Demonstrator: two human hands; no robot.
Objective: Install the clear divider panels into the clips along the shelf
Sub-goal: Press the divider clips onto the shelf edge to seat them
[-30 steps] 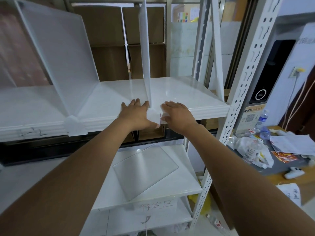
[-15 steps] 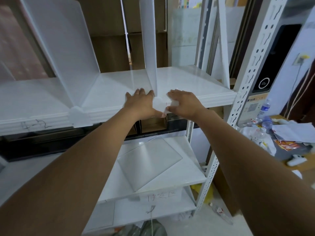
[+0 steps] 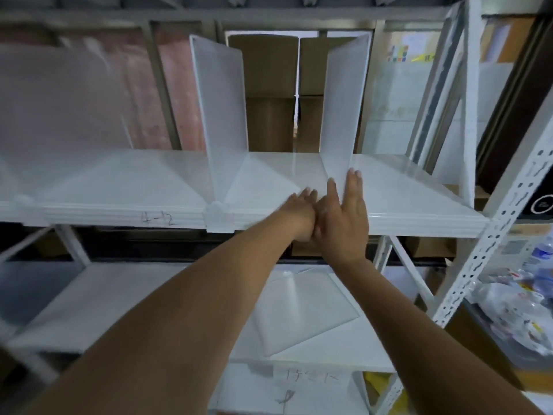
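Note:
A frosted clear divider panel [image 3: 344, 109] stands upright on the white upper shelf [image 3: 419, 205]. Both hands are at its front foot. My left hand [image 3: 300, 212] wraps the shelf's front lip where this panel's clip sits; the clip itself is hidden under the hands. My right hand [image 3: 344, 214] lies flat, fingers stretched along the panel's right side at its base. To the left, a second panel [image 3: 221, 115] stands in a white clip [image 3: 218, 217]. A third panel [image 3: 59, 115] stands at the far left, blurred. One loose panel [image 3: 299, 310] lies flat on the lower shelf.
A perforated white upright [image 3: 493, 235] frames the rack's right side, with a diagonal brace [image 3: 431, 94] behind it. Cardboard boxes [image 3: 269, 85] stand behind the shelf. Bottles, plastic and papers [image 3: 514, 301] clutter a surface at the right.
The view swung to the right and pulled back. My right hand went from cupping the clip to lying flat along the panel's base. My left hand stays at the shelf edge.

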